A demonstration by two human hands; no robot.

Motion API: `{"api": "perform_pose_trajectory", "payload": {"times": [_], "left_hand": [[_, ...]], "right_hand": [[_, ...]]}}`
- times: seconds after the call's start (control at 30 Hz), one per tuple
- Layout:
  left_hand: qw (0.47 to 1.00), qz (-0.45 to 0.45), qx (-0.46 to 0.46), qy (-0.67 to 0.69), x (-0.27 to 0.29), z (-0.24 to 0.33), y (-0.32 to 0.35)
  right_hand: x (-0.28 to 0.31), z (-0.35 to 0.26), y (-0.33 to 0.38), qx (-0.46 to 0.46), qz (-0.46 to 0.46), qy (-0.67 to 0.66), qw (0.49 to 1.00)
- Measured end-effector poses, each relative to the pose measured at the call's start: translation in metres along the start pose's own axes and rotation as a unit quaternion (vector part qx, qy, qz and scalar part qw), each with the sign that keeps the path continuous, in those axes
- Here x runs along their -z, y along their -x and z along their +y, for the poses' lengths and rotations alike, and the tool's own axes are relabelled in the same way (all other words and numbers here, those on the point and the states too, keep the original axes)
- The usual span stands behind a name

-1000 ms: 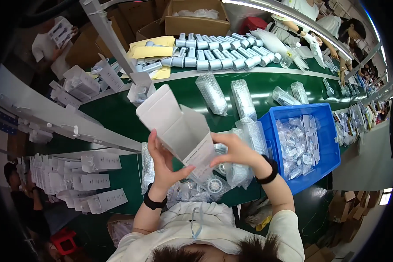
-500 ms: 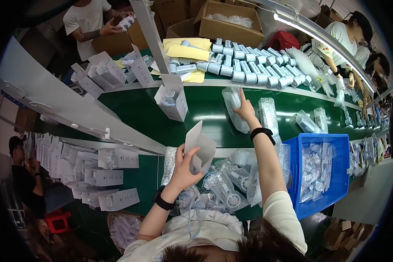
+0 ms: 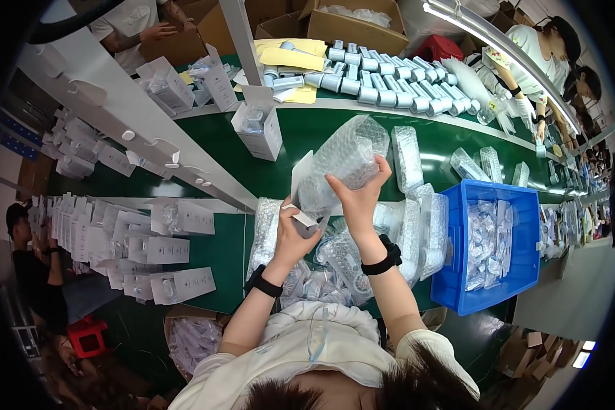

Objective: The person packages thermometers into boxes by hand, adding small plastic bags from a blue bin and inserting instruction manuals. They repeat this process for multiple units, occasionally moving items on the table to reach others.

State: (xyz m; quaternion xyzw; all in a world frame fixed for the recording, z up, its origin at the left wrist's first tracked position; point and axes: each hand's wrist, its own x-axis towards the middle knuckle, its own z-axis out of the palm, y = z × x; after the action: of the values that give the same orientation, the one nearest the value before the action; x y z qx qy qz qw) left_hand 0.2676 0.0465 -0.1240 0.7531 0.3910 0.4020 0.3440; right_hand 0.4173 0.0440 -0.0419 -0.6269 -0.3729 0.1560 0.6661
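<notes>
My left hand (image 3: 294, 240) is closed round a small white carton (image 3: 302, 171), whose tall flap stands up on the left. My right hand (image 3: 360, 203) grips a bubble-wrapped package (image 3: 354, 145) by its right side, thumb and fingers pressed on the wrap. The package tilts, its lower end at the carton's mouth; how far it reaches inside is hidden. Under my hands lie several clear-wrapped parts (image 3: 342, 263), some with round, wheel-like faces. More bubble-wrapped packages (image 3: 408, 160) lie to the right of my right hand.
A blue bin (image 3: 451, 287) of small bagged parts stands at right. An open filled carton (image 3: 260, 140) is on the green bench ahead. Rows of grey-blue handheld devices (image 3: 417, 89) cover the far shelf. White cartons (image 3: 184, 283) line the left. Other people work around.
My right hand has picked up the bubble-wrapped package from the bench and brought it back to the carton in my left hand. The view has shifted slightly.
</notes>
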Motion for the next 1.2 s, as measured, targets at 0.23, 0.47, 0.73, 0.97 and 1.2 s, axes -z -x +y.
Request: {"api": "perform_pose_trajectory", "payload": {"times": [0.23,0.47,0.73,0.97,1.2], "left_hand": [[0.999,-0.027,0.020,0.037,0.009,-0.007,0.014],[0.999,0.004,-0.026,0.031,0.000,-0.005,0.017],[0.993,0.036,0.009,0.113,0.049,-0.039,0.027],[0.992,-0.110,-0.031,0.053,0.051,0.001,0.035],[0.995,-0.053,0.064,-0.062,0.061,0.047,0.023]], "right_hand": [[0.011,0.005,-0.002,-0.076,-0.209,-0.124,0.967],[-0.014,-0.002,0.042,0.248,-0.201,0.324,0.891],[0.023,0.081,0.072,0.053,-0.201,0.244,0.947],[0.005,0.118,0.084,0.021,-0.515,0.572,0.638],[0.037,0.072,0.072,0.201,-0.344,0.274,0.875]]}}
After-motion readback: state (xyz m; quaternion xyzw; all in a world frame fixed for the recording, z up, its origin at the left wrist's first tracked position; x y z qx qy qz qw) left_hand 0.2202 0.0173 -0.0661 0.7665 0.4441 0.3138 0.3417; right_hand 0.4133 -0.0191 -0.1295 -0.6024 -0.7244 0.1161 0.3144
